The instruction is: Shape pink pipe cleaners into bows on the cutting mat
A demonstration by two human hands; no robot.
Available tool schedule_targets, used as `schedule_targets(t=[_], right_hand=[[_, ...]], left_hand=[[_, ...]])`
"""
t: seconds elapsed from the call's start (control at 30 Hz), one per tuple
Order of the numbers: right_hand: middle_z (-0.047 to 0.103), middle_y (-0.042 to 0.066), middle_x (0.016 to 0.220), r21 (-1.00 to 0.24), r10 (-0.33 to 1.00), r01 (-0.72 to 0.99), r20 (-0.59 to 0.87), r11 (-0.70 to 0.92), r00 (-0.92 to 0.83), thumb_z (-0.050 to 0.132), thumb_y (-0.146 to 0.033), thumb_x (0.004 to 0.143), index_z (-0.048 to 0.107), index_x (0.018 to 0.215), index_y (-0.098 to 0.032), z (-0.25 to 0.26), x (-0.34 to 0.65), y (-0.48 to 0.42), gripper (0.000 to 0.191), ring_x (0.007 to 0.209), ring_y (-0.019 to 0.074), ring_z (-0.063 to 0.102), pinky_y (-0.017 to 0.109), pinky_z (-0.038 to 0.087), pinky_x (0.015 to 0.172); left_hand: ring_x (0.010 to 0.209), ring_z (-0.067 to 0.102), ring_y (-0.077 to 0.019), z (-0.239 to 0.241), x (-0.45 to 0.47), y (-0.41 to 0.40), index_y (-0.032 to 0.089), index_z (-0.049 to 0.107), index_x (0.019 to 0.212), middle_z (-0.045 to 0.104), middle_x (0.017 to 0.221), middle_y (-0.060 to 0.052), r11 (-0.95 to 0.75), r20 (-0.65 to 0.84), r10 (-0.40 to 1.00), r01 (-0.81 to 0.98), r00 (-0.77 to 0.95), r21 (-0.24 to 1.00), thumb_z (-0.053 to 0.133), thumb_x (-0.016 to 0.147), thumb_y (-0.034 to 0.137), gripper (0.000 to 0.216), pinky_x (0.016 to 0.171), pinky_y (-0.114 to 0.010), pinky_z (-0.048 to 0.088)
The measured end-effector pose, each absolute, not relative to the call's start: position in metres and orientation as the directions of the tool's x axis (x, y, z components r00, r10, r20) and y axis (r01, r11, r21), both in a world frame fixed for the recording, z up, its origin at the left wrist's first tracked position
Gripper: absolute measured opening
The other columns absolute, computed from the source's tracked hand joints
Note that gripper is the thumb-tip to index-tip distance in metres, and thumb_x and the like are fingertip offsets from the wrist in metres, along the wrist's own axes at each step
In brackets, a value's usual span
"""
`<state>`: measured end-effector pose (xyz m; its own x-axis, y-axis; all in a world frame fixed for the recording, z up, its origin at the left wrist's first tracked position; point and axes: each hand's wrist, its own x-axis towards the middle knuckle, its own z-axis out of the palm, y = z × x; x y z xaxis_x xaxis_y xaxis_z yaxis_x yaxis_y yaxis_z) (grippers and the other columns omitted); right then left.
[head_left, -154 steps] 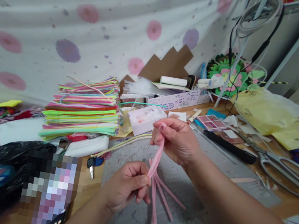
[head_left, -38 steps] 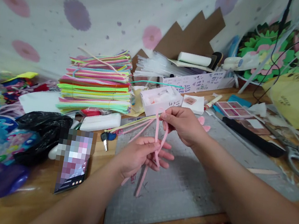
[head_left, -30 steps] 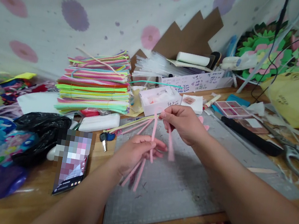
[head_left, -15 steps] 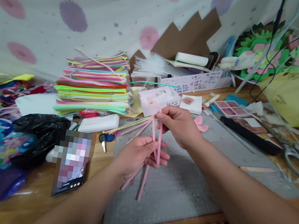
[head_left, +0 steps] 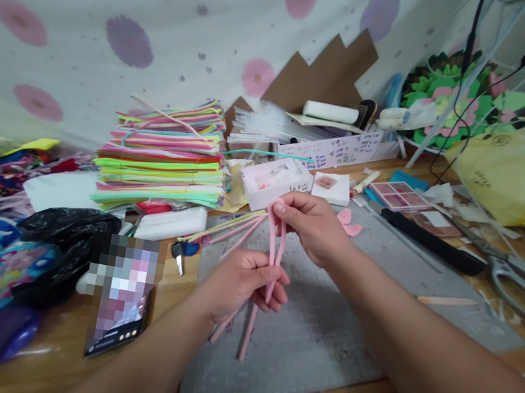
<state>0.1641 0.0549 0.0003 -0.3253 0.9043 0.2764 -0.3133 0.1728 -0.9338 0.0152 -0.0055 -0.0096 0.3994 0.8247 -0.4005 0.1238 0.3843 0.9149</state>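
Note:
My left hand (head_left: 244, 283) is closed round a bunch of pink foam strips (head_left: 270, 255), holding them above a grey cutting mat (head_left: 347, 320). Their loose ends hang down below the fist. My right hand (head_left: 314, 226) pinches the top of one strip, which is folded over into a narrow loop whose two sides run down into my left hand. Small pink petal shapes (head_left: 348, 222) lie on the mat just behind my right hand.
A tall stack of coloured foam strips (head_left: 165, 159) stands behind the mat, with a small white box (head_left: 272, 181) beside it. A phone (head_left: 118, 306) and a black bag (head_left: 56, 241) lie at left. Large scissors (head_left: 521, 283), a black cutter (head_left: 431, 243) and yellow bags (head_left: 524, 182) sit at right.
The strip in my right hand has been bent over into a loop, and its free end has been brought down into my left hand's grip.

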Motion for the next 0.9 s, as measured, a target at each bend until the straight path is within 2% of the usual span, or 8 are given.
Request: schedule_targets(t=[0.13,0.43,0.77,0.9], right_hand=[[0.052,-0.004,0.057,-0.918,0.921,-0.337,0.301,0.21,-0.246,0.061,-0.028,0.076,0.054,0.067,-0.016,0.0019,0.1642,0.0559,0.017,0.05,0.0076,0.047,0.021,0.038,0.048],[0.05,-0.006,0.053,-0.884,0.946,-0.356,0.324,0.304,0.003,0.061,-0.022,0.073,0.052,0.063,-0.016,0.0038,0.1651,0.0593,0.015,0.047,0.007,0.046,0.021,0.037,0.046],[0.051,-0.006,0.053,-0.867,0.95,-0.388,0.297,0.312,0.101,0.061,-0.019,0.073,0.054,0.063,-0.016,0.0009,0.1623,0.06,0.012,0.046,0.0069,0.046,0.02,0.038,0.045],[0.051,-0.005,0.055,-0.846,0.939,-0.409,0.327,0.342,0.108,0.06,-0.019,0.074,0.054,0.065,-0.017,0.0009,0.16,0.0578,0.011,0.048,0.0072,0.046,0.02,0.038,0.046]], left_hand=[[0.05,0.062,-0.0121,-0.0111,0.0143,-0.0062,0.012,0.062,0.077,0.066,0.061,-0.004,0.38,-0.402,0.814,0.14,0.419,0.914,0.057,0.079,0.034,0.023,0.05,-0.022,0.047],[0.052,0.065,-0.0122,-0.0152,0.0134,-0.0038,0.011,0.063,0.082,0.072,0.076,-0.01,0.407,-0.436,0.775,0.165,0.457,0.898,0.057,0.081,0.034,0.024,0.046,-0.018,0.045],[0.06,0.066,-0.0121,-0.0163,0.0144,-0.0037,0.009,0.066,0.083,0.072,0.082,-0.011,0.379,-0.381,0.817,0.095,0.433,0.921,0.059,0.08,0.029,0.022,0.058,-0.022,0.052],[0.06,0.066,-0.0114,-0.0145,0.0136,-0.0035,0.007,0.068,0.086,0.071,0.079,-0.011,0.359,-0.373,0.819,0.118,0.436,0.926,0.059,0.08,0.029,0.024,0.057,-0.02,0.05]])
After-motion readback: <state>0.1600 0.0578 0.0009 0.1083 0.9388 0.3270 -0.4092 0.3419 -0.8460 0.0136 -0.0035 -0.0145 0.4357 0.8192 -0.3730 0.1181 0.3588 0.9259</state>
